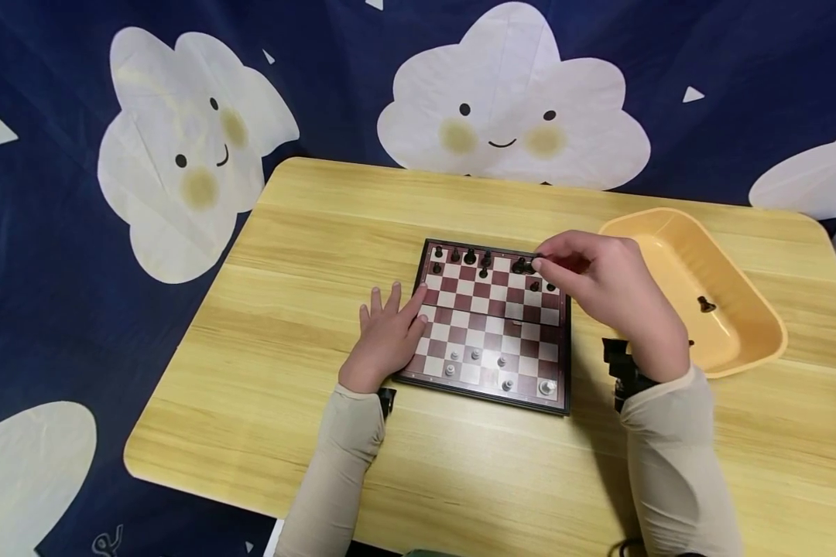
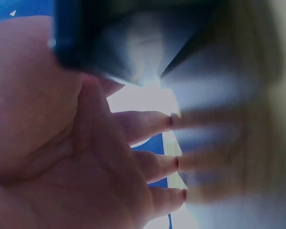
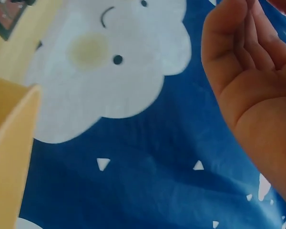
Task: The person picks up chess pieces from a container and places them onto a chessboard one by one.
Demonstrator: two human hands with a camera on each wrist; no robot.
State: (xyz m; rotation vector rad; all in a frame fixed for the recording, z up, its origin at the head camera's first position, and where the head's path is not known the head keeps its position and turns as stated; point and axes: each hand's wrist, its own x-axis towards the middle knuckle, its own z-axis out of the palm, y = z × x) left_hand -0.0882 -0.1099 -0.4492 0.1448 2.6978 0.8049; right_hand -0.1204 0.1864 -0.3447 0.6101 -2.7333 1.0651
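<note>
A folding chessboard [image 1: 481, 290] with red-brown and white squares lies on the table. At its left edge rests my left hand [image 1: 383, 344], fingers spread, the thumb and forefinger reaching over the board. In the left wrist view the fingertips [image 2: 174, 164] touch the tabletop. My right hand [image 1: 602, 278] is over the far right corner, thumb and forefinger pinching a black chess piece [image 1: 532, 267] that they partly hide. Beside it stands another black piece [image 1: 519, 266]. More black pieces line the far rows, among them a large one [image 1: 470, 257]. Several white pieces [image 1: 476, 354] stand on the near rows.
Right of the board sits a yellow plastic tub [image 1: 745, 340], its rim near my right wrist. A black chess piece [image 1: 706, 305] lies inside it. A dark blue curtain with clouds [image 1: 334, 85] hangs behind the wooden table [image 1: 251, 371].
</note>
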